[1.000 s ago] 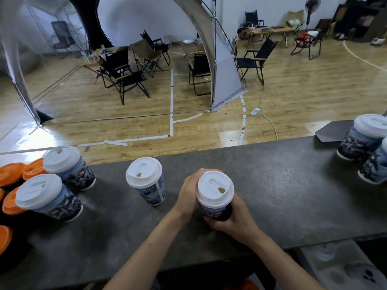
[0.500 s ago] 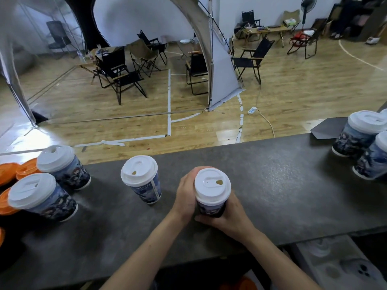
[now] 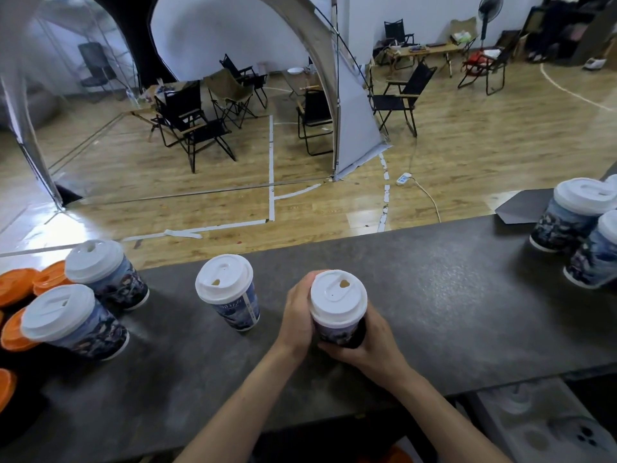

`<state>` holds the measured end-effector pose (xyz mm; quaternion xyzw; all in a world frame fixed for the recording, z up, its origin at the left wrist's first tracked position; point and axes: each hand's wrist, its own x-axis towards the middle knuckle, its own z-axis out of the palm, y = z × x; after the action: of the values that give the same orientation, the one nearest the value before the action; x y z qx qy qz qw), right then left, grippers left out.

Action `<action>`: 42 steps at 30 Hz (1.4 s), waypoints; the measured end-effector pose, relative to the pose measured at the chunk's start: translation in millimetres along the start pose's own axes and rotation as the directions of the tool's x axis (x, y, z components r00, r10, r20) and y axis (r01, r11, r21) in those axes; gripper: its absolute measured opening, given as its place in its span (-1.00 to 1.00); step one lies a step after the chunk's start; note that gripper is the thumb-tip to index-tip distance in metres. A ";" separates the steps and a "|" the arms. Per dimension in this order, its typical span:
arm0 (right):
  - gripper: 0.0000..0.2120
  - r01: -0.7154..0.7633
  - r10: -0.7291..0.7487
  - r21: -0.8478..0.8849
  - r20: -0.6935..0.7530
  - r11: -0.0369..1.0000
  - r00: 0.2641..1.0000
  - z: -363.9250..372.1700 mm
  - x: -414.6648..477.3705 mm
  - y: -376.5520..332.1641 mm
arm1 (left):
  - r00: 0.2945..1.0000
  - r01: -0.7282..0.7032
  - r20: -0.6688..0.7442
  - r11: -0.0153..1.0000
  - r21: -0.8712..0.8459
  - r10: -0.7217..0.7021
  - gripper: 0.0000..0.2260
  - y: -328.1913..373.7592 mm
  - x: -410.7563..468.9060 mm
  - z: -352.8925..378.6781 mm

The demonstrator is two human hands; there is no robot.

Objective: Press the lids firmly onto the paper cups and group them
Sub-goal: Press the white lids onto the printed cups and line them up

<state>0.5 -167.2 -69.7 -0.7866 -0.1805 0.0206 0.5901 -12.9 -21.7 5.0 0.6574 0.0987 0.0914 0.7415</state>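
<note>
Both forearms reach in from below and meet at a lidded paper cup (image 3: 338, 315) standing mid-table (image 3: 450, 295). The left hand (image 3: 297, 315) wraps its left side; the right hand (image 3: 370, 345) cups its base, each grip holding the cup.

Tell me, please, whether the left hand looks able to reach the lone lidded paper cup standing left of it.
Probably yes, once it lets go: the left hand and right hand both grip the held paper cup, and only bare counter lies between it and the lone paper cup.
</note>
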 end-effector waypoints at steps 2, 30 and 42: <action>-0.32 0.014 -0.013 -0.017 0.027 1.000 1.000 -1.7 0.4 -0.4 | 0.990 0.110 0.089 0.993 -0.045 -0.106 -0.64 5.9 6.8 -1.6; -0.19 -0.018 0.018 0.015 0.011 1.000 1.000 1.4 -0.3 0.3 | 0.997 -0.044 0.061 0.997 -0.067 0.048 -0.68 -10.6 3.6 4.1; -0.29 -0.071 0.064 0.065 0.101 0.995 0.993 -7.3 -0.3 -0.7 | 0.992 0.122 -0.012 0.990 -0.075 -0.123 -0.68 -2.9 7.6 5.5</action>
<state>1.9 -173.8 -66.8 -0.7695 -0.1820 0.0856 0.6061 -4.1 -25.3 2.6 0.6213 0.1414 0.0545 0.7688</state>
